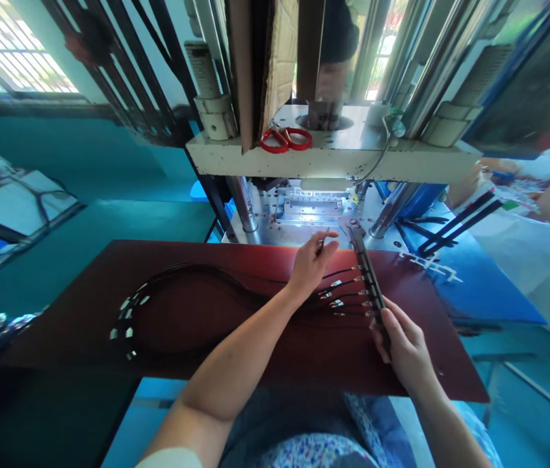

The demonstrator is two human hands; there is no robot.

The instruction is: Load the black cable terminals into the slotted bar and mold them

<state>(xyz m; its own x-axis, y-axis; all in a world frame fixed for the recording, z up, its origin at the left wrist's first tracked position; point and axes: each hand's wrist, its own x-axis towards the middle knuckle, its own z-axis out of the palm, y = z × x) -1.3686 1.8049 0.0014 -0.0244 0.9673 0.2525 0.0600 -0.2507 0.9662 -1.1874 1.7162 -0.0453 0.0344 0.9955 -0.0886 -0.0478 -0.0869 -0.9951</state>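
Presently, black cables (216, 273) loop across a red-brown board (177, 318) to a dark strip (370, 276) held at the right.

At the left the cables curve round in a coil, white tags (129, 332) along its bend; above, red-handled scissors (286, 140) rest on the press (216, 159). The left hand (310, 260) is raised over the board with fingers bent, something small and dark by the fingertips; whether it is pinched, I cannot tell. Further right, several cable ends meet the strip's left edge. The right hand (404, 341) grips its near end, thumb on top; its far end points toward the press.
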